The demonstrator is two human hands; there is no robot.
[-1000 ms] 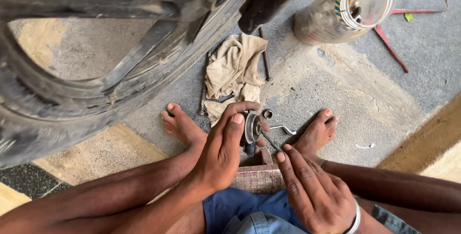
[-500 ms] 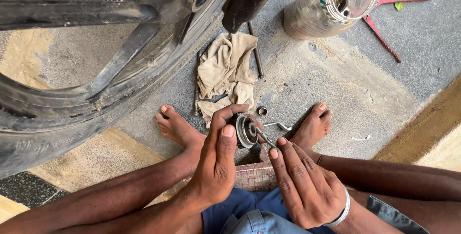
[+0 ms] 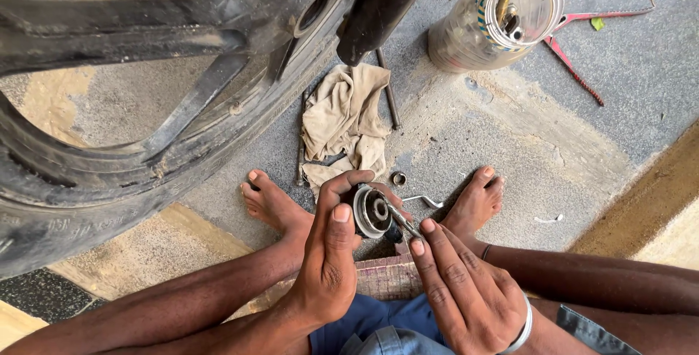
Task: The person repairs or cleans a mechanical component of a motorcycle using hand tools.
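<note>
My left hand (image 3: pixel 331 260) is wrapped around a round metal part (image 3: pixel 371 211) with a dark hub, holding it up between my two bare feet. My right hand (image 3: pixel 459 286), a pale bangle on its wrist, grips a thin metal tool (image 3: pixel 403 222) whose tip touches the part's face. On the ground just beyond the part lie a small metal ring (image 3: pixel 398 178) and a bent wire piece (image 3: pixel 424 199).
A big black wheel with tyre (image 3: pixel 109 158) fills the upper left. A beige rag (image 3: pixel 348 122) and a thin rod (image 3: pixel 388 93) lie under it. A clear plastic jar (image 3: pixel 491 27) of small parts lies at the top right, beside red-handled pliers (image 3: pixel 582 42).
Both hands and the part sit a little lower and nearer in view as the camera shifts; the grip is the same.
</note>
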